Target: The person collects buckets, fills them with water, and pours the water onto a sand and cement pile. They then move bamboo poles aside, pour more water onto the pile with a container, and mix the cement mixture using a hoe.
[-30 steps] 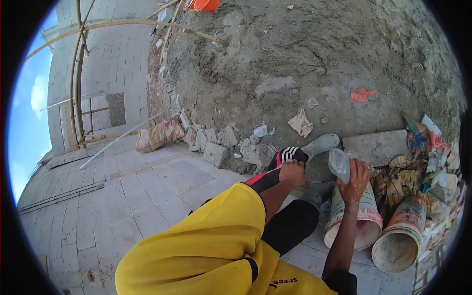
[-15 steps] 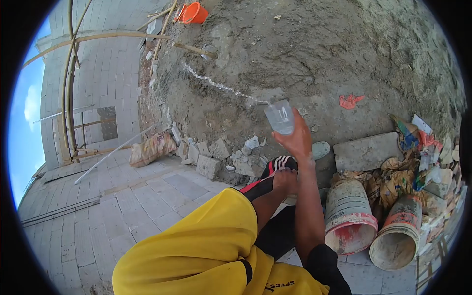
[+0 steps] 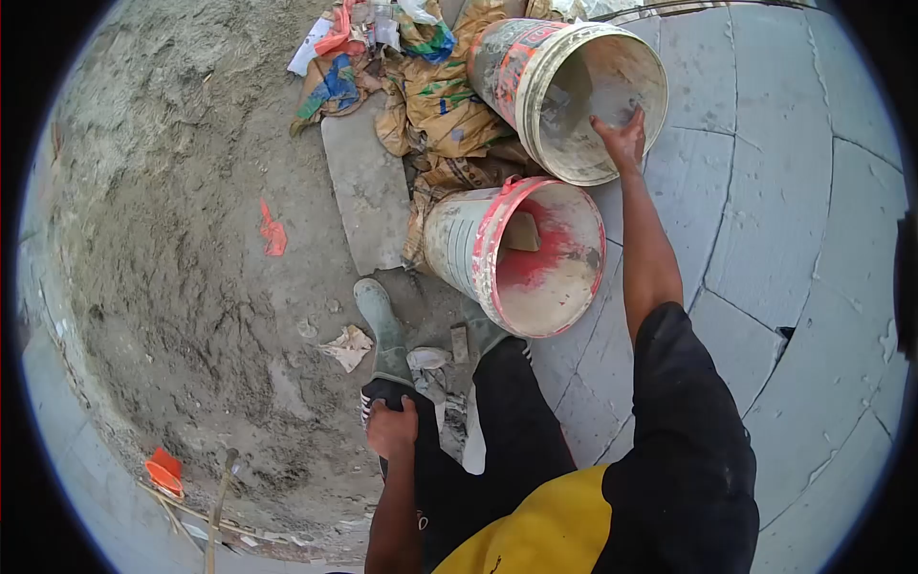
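Observation:
My right hand point(image 3: 626, 139) reaches into the mouth of a dirty white bucket with orange print point(image 3: 598, 57). Its thumb and fingers are closed around a clear plastic cup point(image 3: 612, 105), which is faint against the bucket's pale inside. The bucket lies tipped with its mouth toward me. Below it is a second bucket with a red-stained rim point(image 3: 449, 234), a tan block-like piece point(image 3: 521, 232) inside. My left hand point(image 3: 392, 428) rests on my knee, thumb apart and holding nothing; some fingertips are hidden.
Wet grey mortar point(image 3: 182, 239) spreads on the left, with a red scrap point(image 3: 273, 230) on it. A flat slab point(image 3: 368, 191) and crumpled cement bags point(image 3: 445, 110) lie beside the buckets. An orange bucket point(image 3: 164, 471) and a wooden handle point(image 3: 222, 497) are lower left. Grey blocks point(image 3: 775, 230) form the floor at right.
Half a second ago my right hand was throwing water from the cup over the mortar. Now my view has turned to the buckets, and that hand is inside one. My left hand has come into view.

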`<act>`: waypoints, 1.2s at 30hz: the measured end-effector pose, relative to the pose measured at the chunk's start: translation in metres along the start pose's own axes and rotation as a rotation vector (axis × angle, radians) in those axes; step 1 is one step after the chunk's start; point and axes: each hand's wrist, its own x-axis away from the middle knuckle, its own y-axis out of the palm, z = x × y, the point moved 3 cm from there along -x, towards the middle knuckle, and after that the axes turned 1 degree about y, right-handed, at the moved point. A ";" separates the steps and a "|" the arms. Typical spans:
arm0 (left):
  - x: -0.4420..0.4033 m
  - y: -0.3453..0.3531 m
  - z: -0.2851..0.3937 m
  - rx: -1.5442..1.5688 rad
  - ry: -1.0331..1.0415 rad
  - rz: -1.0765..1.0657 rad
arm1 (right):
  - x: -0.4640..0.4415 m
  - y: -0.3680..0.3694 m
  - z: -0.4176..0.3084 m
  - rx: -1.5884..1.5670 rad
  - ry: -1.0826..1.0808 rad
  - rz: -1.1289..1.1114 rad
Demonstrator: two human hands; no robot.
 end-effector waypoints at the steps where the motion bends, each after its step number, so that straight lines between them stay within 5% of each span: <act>1: -0.003 -0.002 0.000 -0.029 -0.001 0.018 | 0.001 0.028 -0.001 -0.004 -0.039 -0.119; 8: -0.009 -0.013 0.006 -0.047 -0.004 -0.023 | -0.026 0.182 -0.019 0.673 -0.242 -0.598; 15: -0.006 -0.011 -0.001 0.044 -0.006 -0.062 | -0.044 0.238 0.041 0.585 -0.539 -0.340; 22: 0.005 0.005 -0.012 0.198 -0.063 -0.076 | -0.046 0.040 0.019 -0.049 -0.441 0.281; 26: 0.007 0.010 -0.022 0.325 -0.115 -0.066 | -0.027 -0.060 -0.035 -0.023 -0.475 0.371; 28: 0.009 0.011 -0.025 0.367 -0.140 -0.058 | 0.019 -0.109 -0.104 -0.026 -0.886 0.235; 36: 0.017 0.015 -0.038 0.450 -0.181 -0.022 | 0.369 -0.021 -0.422 -0.258 -1.433 -0.701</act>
